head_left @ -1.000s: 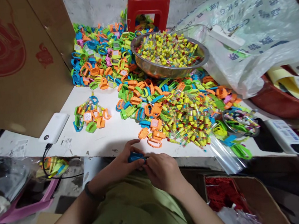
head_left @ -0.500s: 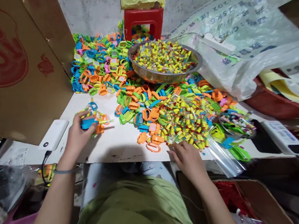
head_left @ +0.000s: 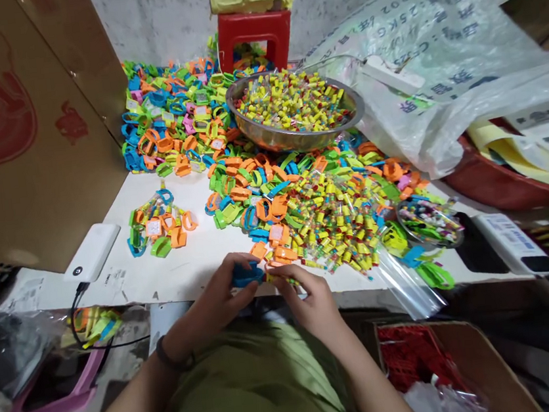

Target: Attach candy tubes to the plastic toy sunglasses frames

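Observation:
At the table's front edge, my left hand (head_left: 227, 291) is closed on a blue toy watch (head_left: 246, 274). My right hand (head_left: 311, 298) is beside it with thumb and forefinger pinched on a small yellow-ended candy tube (head_left: 271, 277), mostly hidden by the fingers. The two hands nearly touch. Just beyond the right hand spreads a heap of clear candy tubes with yellow ends (head_left: 338, 218). Orange, green and blue toy watches (head_left: 247, 186) lie against that heap. Left of the hands sits a smaller group of toy watches (head_left: 158, 226) mixed with tubes.
A metal bowl (head_left: 299, 138) full of tubes stands at the back, before a red stool (head_left: 253, 20). A cardboard box (head_left: 55, 191) and a white power bank (head_left: 94, 252) are at left. At right are a dark phone (head_left: 480, 245), a clear plastic bag (head_left: 413, 289) and a large sack (head_left: 415, 51).
My left hand has moved right and toward me with the blue toy watch, away from the small group. My right hand has left the tube heap, shifted left and now pinches a tube.

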### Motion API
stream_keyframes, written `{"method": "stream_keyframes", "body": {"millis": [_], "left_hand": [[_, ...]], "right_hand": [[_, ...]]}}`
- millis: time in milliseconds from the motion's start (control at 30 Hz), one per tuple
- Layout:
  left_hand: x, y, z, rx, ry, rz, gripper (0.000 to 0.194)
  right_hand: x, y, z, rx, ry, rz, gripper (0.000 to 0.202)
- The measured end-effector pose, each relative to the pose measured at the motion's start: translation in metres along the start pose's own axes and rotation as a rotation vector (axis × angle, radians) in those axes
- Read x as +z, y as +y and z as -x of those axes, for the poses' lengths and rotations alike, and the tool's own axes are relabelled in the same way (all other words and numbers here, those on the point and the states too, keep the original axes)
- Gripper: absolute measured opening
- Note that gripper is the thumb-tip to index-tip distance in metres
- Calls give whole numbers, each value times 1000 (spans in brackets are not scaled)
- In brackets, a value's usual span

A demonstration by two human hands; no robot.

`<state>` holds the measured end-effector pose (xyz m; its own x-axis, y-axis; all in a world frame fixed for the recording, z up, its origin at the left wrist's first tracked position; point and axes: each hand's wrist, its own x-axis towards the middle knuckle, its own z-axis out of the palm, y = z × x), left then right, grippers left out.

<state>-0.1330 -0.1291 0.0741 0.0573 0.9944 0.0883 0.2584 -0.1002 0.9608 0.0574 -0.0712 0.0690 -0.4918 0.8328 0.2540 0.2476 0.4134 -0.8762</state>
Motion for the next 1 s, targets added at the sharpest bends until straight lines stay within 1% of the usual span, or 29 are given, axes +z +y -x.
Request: {"method": "stream_keyframes", "body": {"millis": [100, 167, 300, 400, 467, 500, 567, 667, 733, 800, 867, 900, 933, 1000], "left_hand": [[-1, 6, 1, -8, -67, -83, 16], [-1, 9, 2, -1, -73, -126, 13], [4, 8, 3, 26, -51, -183, 8], [5, 7, 2, 31, -41, -211, 13], [4, 8, 2, 41, -16, -214, 16], [4, 9, 2, 45, -3, -205, 17], [4, 11, 3, 28, 5, -123, 17], [13, 12, 7, -84, -20, 181, 23], [21, 11, 11, -150, -16, 352, 32], [25, 9, 13, -148, 11, 370, 34], [18, 7, 13, -92, 67, 274, 33], [9, 6, 12, -52, 117, 197, 33], [-4, 4, 11, -7, 178, 98, 33], [-38, -4, 5, 75, 333, -167, 31]], "right_hand": [[-2, 0, 2, 68, 49, -104, 12], [-2, 0, 5, 68, 72, -81, 13], [2, -4, 10, -42, 120, 55, 8], [4, -6, 10, -138, 144, 130, 5], [3, -7, 9, -151, 136, 143, 4], [2, -7, 9, -131, 126, 134, 6], [2, -6, 10, -37, 88, 82, 8], [7, -6, 13, 117, 23, -62, 15], [12, -7, 15, 148, 22, -106, 20], [16, -6, 17, 133, 17, -88, 20], [13, -3, 17, 107, -4, -74, 26], [8, 1, 16, 101, -14, -67, 31], [2, 6, 16, 103, -5, -41, 33], [-15, 20, 17, 133, 51, 104, 33]]}}
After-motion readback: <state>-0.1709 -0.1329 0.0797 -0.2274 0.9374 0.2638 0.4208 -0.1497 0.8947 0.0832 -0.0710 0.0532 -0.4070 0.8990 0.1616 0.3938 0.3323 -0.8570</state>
